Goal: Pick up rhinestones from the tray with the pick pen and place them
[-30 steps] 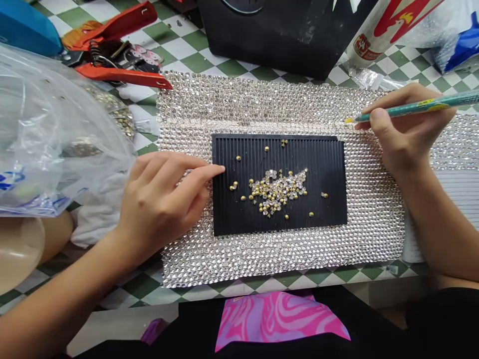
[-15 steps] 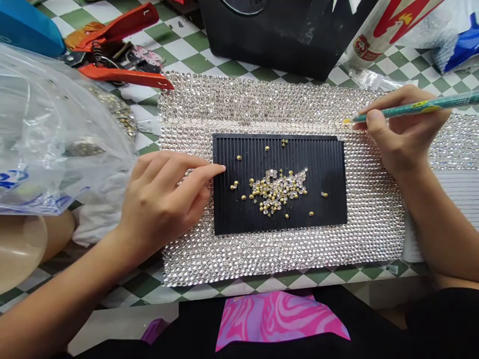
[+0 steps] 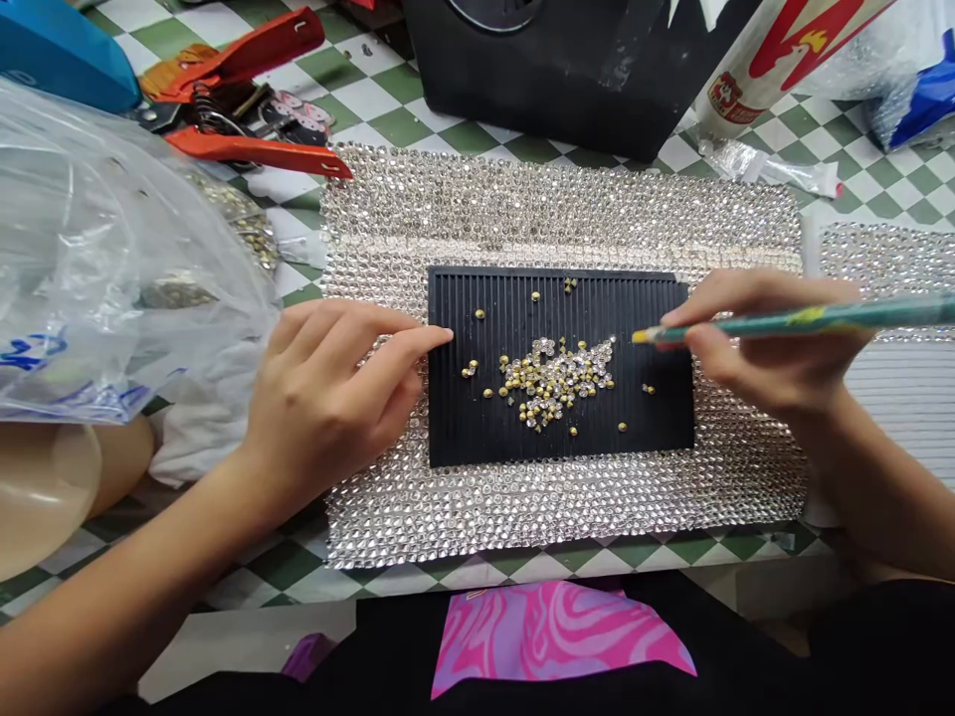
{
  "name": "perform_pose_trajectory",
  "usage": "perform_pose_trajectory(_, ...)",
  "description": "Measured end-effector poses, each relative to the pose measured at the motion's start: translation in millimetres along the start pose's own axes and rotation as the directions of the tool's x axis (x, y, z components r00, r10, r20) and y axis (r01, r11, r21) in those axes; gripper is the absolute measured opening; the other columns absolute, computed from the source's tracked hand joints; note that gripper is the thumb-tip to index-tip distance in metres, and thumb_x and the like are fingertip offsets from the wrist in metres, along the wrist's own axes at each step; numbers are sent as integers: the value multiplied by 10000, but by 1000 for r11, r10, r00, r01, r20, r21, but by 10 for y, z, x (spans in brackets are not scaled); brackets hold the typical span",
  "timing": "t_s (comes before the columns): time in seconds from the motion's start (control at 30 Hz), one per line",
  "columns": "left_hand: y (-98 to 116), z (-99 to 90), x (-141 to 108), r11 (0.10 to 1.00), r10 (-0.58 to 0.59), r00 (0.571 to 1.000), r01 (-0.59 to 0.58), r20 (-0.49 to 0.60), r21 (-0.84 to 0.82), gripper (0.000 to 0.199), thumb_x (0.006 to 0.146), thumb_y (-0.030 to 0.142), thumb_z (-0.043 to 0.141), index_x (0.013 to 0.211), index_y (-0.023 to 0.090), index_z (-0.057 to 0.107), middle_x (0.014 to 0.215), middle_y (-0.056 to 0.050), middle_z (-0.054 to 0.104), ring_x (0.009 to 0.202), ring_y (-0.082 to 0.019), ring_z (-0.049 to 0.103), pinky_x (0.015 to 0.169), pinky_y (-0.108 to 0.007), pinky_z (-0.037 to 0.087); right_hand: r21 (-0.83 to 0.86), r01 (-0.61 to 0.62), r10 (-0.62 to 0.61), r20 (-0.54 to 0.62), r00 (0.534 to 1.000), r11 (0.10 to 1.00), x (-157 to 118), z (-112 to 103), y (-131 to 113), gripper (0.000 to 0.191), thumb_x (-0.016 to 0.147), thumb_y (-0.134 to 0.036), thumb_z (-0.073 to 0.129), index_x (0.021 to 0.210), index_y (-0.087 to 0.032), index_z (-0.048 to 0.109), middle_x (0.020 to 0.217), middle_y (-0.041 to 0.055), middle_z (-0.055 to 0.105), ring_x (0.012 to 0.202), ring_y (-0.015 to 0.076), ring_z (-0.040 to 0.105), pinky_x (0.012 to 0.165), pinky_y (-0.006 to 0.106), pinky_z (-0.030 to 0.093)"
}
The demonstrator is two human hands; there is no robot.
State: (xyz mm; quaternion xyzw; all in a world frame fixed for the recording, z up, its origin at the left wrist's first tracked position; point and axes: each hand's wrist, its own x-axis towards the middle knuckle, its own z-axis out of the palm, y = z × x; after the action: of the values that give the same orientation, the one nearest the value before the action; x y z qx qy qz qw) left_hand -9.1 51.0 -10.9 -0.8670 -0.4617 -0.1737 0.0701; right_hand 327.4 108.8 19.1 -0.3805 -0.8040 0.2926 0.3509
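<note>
A black ridged tray [image 3: 484, 438] lies on a sheet of set rhinestones [image 3: 567, 507]. Loose rhinestones [image 3: 556, 383] with gold-coloured backs are heaped at the tray's middle, and several lie scattered around them. My left hand [image 3: 339, 383] is at the tray's left edge, its index fingertip pressed on the rim and the other fingers curled, the thumb partly hidden. Between the fingers of my right hand [image 3: 768, 343] is a green pencil [image 3: 843, 316], held nearly level. Its yellow tip is above the tray's right part, just right of the heap, apart from the stones as far as I can see.
Orange-handled pliers [image 3: 258, 149] and a clear plastic bag [image 3: 111, 259] are at the left. A black box [image 3: 544, 89] and a printed cup [image 3: 761, 75] stand at the back. More rhinestone sheet [image 3: 887, 268] lies at right, on a green-and-white checked tablecloth [image 3: 350, 85].
My right hand has brought the pencil down and left, from the sheet above the tray to over the tray's right part. My left hand stays at the tray's edge.
</note>
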Motion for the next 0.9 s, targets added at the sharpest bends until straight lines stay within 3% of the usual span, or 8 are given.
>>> perform_pose_trajectory(0.13, 7, 5, -15, 1000, 4, 1000, -4, -7, -2, 347, 877, 78, 548, 1173, 255, 585, 1022, -36, 674, 934, -226, 630, 861, -396, 517, -39, 77, -69, 168, 983, 996, -58, 104, -135, 77, 826, -146, 675, 851, -216, 697, 718, -17, 707, 583, 83, 624, 509, 240, 469)
perform_pose_trajectory(0.43, 15, 9, -22, 999, 3, 1000, -4, -1, -42, 367, 880, 77, 544, 1198, 257, 579, 1040, -62, 669, 951, -261, 615, 874, -431, 495, -62, 116, -100, 220, 970, 991, -34, 130, -117, 93, 846, -137, 652, 869, -219, 688, 750, -10, 725, 621, 85, 644, 525, 245, 493)
perform_pose_trajectory(0.5, 12, 10, -18, 999, -3, 1000, 3, -1, -40, 359, 887, 80, 535, 1197, 256, 581, 1040, -61, 670, 954, -261, 615, 871, -431, 495, -33, 75, -68, 177, 982, 997, -36, 110, -93, 102, 840, -136, 667, 871, -228, 699, 750, -15, 722, 620, 87, 643, 525, 247, 489)
perform_pose_trajectory(0.63, -14, 26, -12, 999, 17, 1000, -18, -25, -44, 350, 884, 83, 529, 1186, 244, 602, 1033, -48, 676, 940, -247, 625, 852, -409, 496, -18, -23, 22, -77, 997, 1000, -32, 55, -42, 136, 842, -134, 680, 882, -259, 718, 802, -6, 729, 678, 121, 671, 588, 285, 510)
perform_pose_trajectory(0.7, -24, 31, -10, 999, 35, 998, -37, -52, -40, 340, 875, 80, 543, 1173, 230, 613, 1022, -44, 678, 922, -238, 629, 842, -393, 495, -23, -35, 32, -130, 991, 999, -35, 40, -38, 138, 843, -137, 680, 888, -262, 719, 815, 2, 730, 692, 135, 677, 601, 301, 515)
perform_pose_trajectory(0.9, -17, 19, 5, 999, 32, 999, -33, -38, -30, 327, 878, 74, 545, 1160, 227, 613, 1005, -57, 683, 912, -246, 629, 838, -402, 500, -5, 69, -67, 165, 984, 998, -72, 102, -88, 82, 837, -147, 685, 871, -220, 697, 741, -16, 715, 607, 89, 634, 519, 248, 478)
